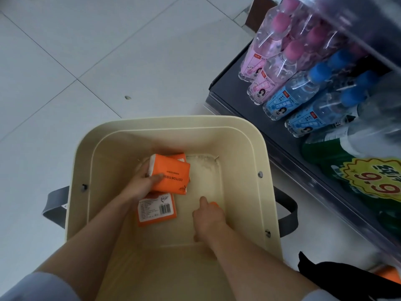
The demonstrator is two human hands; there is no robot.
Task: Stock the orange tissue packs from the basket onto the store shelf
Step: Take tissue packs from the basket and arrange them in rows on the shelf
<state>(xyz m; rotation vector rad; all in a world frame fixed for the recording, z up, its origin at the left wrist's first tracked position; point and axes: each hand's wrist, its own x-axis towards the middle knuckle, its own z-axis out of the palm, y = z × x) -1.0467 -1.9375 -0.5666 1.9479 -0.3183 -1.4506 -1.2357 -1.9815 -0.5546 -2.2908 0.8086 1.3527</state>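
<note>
Both my hands are down inside the cream basket [269, 174] on the floor. My left hand [142, 184] grips an orange tissue pack [173, 177] printed "COTTON TISSUE", held over another orange pack behind it. A further orange tissue pack [156, 210] lies label-up with its barcode showing on the basket floor, just below that hand. My right hand [208, 218] is closed over a small orange pack [213, 204]; only an orange corner shows past the fingers. The store shelf [249, 92] stands to the right of the basket.
The shelf holds pink-capped bottles [271, 59], blue-capped bottles [303, 92] and green packs with a yellow price tag [377, 181]. The basket has grey handles [55, 205] on both sides. A dark object [338, 276] lies at the lower right. White tiled floor stretches to the left.
</note>
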